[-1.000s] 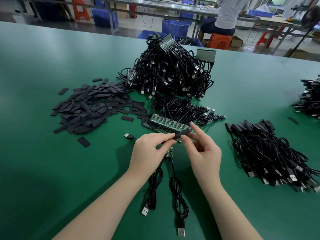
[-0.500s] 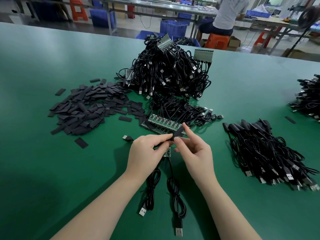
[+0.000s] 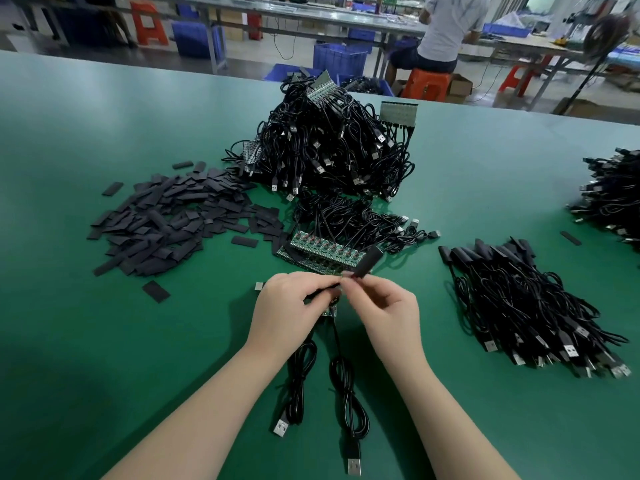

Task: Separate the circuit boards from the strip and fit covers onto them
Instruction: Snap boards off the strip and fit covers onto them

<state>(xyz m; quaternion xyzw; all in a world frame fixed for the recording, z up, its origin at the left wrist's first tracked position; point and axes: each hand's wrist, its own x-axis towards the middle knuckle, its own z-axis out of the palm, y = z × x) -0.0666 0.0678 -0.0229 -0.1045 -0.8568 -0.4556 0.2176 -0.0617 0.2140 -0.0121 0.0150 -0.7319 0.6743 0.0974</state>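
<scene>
On a green factory bench (image 3: 104, 341), the left hand (image 3: 287, 313) pinches a small green circuit board (image 3: 329, 310) while the right hand (image 3: 384, 313) grips a flat black sleeve cover (image 3: 367, 263) just above it; aligning the sleeve's mouth squarely should ease fitting

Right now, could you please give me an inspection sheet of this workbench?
Surface: green mat, flat.
Job's things: board strip lies beyond the hands; black cover is pinched by the right hand; a small board shows under the left hand.
Clutter: loose covers heaped at left, one stray nearer.
Grippers: both hands meet at the cover's near end; left fingers curl round a dark piece there.
Cables: big tangle at the far centre; covered bundle at right; another pile at the far right; two coiled leads run toward the viewer.
Surroundings: seated person, blue crates, orange stools.
</scene>
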